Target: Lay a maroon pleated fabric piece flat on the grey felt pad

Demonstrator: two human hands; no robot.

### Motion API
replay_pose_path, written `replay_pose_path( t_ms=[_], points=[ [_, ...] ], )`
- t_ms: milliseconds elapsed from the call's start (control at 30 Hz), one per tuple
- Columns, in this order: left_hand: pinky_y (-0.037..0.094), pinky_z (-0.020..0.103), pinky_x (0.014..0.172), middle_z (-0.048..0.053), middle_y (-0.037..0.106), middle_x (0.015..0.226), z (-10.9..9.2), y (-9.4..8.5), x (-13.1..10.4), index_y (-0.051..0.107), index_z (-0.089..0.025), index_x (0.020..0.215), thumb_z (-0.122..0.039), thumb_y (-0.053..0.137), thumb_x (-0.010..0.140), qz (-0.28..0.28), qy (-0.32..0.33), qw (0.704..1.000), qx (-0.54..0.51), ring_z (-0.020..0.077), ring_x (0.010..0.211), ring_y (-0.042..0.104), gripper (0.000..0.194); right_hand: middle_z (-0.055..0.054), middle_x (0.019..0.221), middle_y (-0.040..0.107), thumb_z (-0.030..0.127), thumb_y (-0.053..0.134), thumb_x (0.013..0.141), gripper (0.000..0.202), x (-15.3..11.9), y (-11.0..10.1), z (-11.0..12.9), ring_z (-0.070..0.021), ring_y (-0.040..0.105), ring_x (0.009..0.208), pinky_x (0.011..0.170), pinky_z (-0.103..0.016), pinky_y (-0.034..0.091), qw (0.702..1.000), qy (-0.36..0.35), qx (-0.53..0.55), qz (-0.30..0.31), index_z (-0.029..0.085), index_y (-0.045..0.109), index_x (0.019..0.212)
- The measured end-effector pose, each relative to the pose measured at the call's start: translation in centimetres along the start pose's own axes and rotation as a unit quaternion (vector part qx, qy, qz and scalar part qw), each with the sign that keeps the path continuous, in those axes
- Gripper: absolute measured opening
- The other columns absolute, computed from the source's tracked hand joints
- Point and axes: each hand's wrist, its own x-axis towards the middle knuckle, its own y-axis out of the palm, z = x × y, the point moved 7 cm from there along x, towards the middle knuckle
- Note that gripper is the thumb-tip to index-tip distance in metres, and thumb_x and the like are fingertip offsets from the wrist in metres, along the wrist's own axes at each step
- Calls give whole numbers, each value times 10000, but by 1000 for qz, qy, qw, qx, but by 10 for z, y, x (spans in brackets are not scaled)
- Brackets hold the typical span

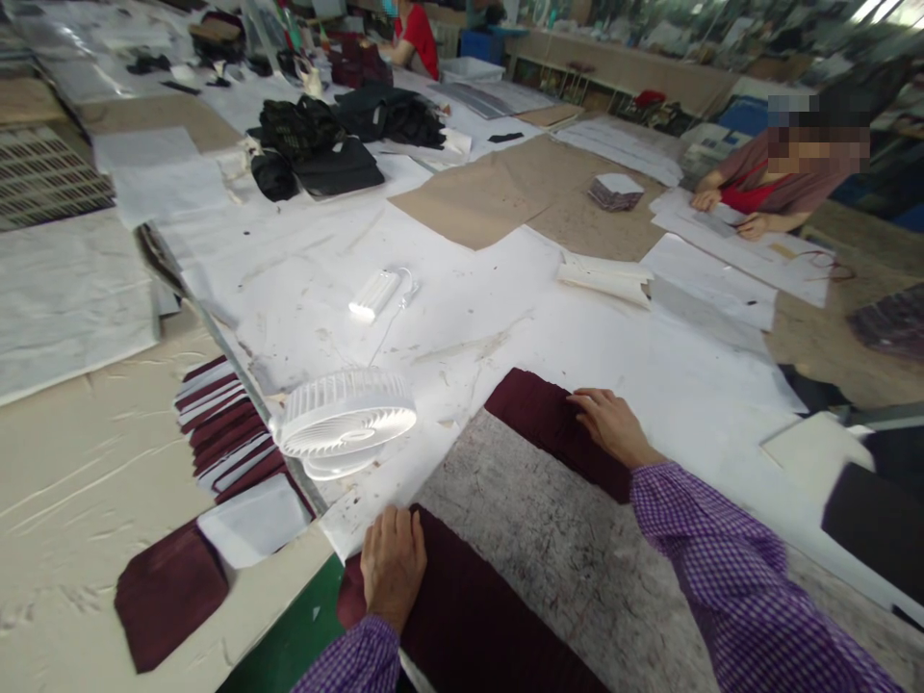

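A grey speckled board (pixel 555 529) lies at the table's near edge with a maroon fabric strip along each long side. My left hand (pixel 394 563) rests on the left end of the nearer maroon fabric (pixel 483 606), its fingers closed together over the edge; what they grip is hidden. My right hand (pixel 610 423) reaches over the far edge of the other maroon strip (pixel 541 414), fingertips touching its top with the fingers somewhat apart. A white fan (pixel 346 419) stands left of the board.
Stacked maroon and white pieces (pixel 223 423) lie at the left, near a loose maroon piece (pixel 169 597). A white lamp (pixel 375 294) is beyond the fan. Dark garments (pixel 310 144) lie farther back. Another person's hands (pixel 755 226) handle papers at the right.
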Motion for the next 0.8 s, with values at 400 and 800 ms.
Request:
replay_pose_path(
  t_ms=[400,800],
  points=[
    [395,341,685,40,525,696,1,0,1,501,-208,703,-226,467,890,6,-6,1000,-6,207,680,494,191,-76,1267,541,197,504,921,254,4,10,67,-229,525,1124,939,-451,438,989,-123,66,-47,190,558,1169],
    [384,336,687,35,514,699,2,1,-1,505,-216,702,-226,439,901,5,-11,1000,-19,208,688,492,210,-78,1178,593,258,500,927,219,-13,15,69,-221,551,1045,872,-416,454,992,-113,36,-46,192,586,1117]
  ],
)
